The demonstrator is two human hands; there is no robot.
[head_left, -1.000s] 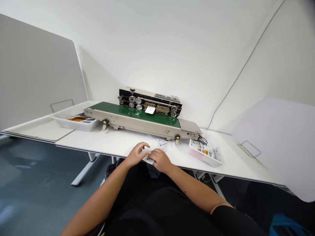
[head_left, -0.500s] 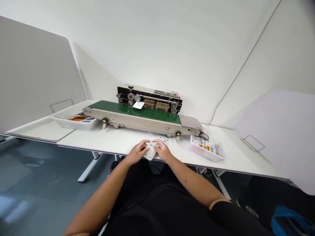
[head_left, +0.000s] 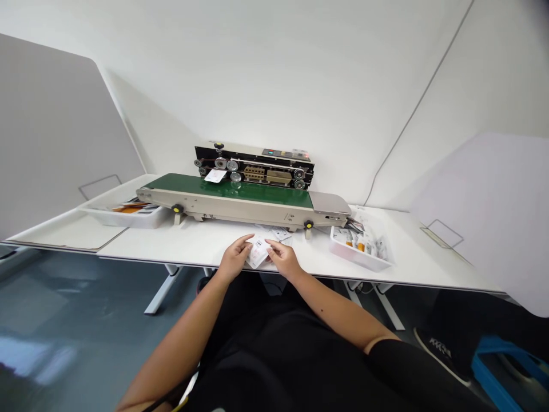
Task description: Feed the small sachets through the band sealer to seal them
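My left hand [head_left: 234,258] and my right hand [head_left: 283,258] meet at the near edge of the white table [head_left: 206,243], both pinched on a small white packet [head_left: 258,252] held between them. A few more small packets [head_left: 281,233] lie on the table just beyond my hands. Behind them stands a band sealer machine [head_left: 253,171] with a green conveyor belt [head_left: 240,191]. Another white packet [head_left: 215,175] rides on the belt near its left end, under the machine's rollers.
A white tray [head_left: 359,256] with several small packets sits to the right of my hands. Another white tray [head_left: 128,214] with orange items sits at the left end of the conveyor. Grey divider panels [head_left: 51,131] stand at both sides. A blue bin [head_left: 506,366] is on the floor at right.
The packet on the belt has travelled leftward along the sealer. My hands have lifted the small packet off the table and hold it between them; the view has shifted slightly.
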